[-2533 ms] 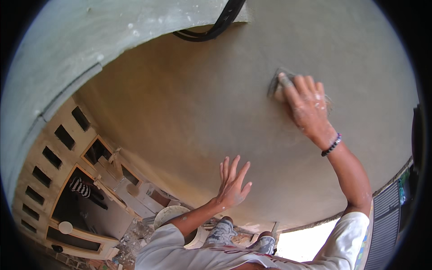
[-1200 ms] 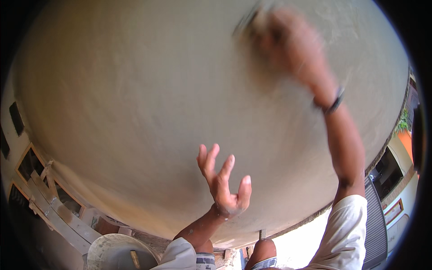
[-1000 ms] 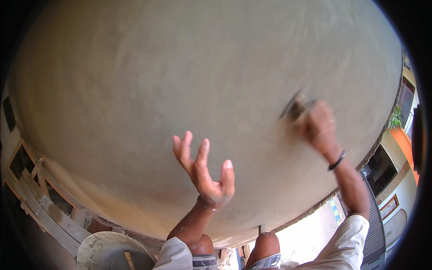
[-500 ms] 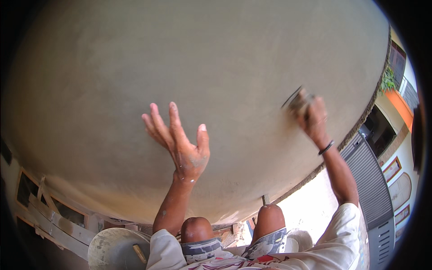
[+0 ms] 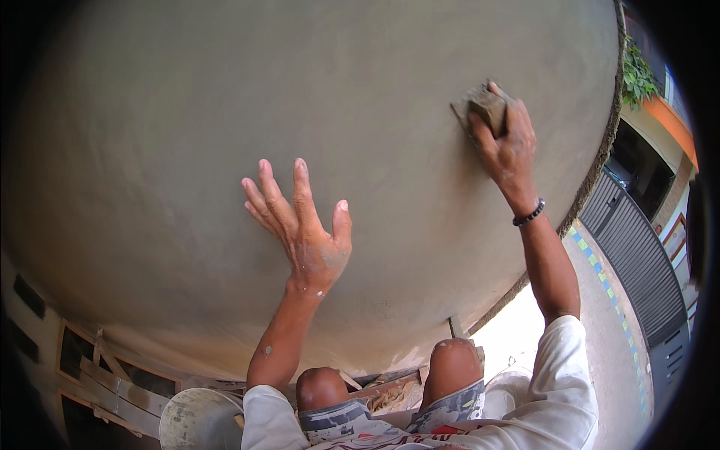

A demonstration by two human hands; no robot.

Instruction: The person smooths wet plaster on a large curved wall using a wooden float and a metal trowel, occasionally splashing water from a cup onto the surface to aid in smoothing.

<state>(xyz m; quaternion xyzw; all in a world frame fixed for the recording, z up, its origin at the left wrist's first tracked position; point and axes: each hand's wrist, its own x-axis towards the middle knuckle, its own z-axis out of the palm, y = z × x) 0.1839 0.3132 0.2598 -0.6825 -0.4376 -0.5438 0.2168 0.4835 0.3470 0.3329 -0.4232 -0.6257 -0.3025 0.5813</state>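
Observation:
A broad grey plastered wall (image 5: 375, 247) fills most of the view in front of me. My right hand (image 5: 508, 146) grips a small plastering float (image 5: 487, 109), a thin flat plate with a blocky, mortar-caked grip, and its plate is against the upper right of the wall. A dark beaded bracelet circles that wrist. To the left, my left hand (image 5: 304, 232) has its fingers spread wide in front of the wall and holds nothing. I cannot tell whether its palm touches the plaster. Grey specks of mortar dot both the hand and forearm.
A mortar-stained bucket (image 5: 199, 420) stands at lower left, beside wooden planks (image 5: 124, 394). Another pale container (image 5: 506, 394) sits by my right knee. The wall's rough edge (image 5: 592, 176) runs down the right, with a grey metal gate (image 5: 637, 255) and paving beyond.
My right hand has moved the float up and slightly left across the wall. The left hand stays spread in nearly the same place. The view has shifted a little.

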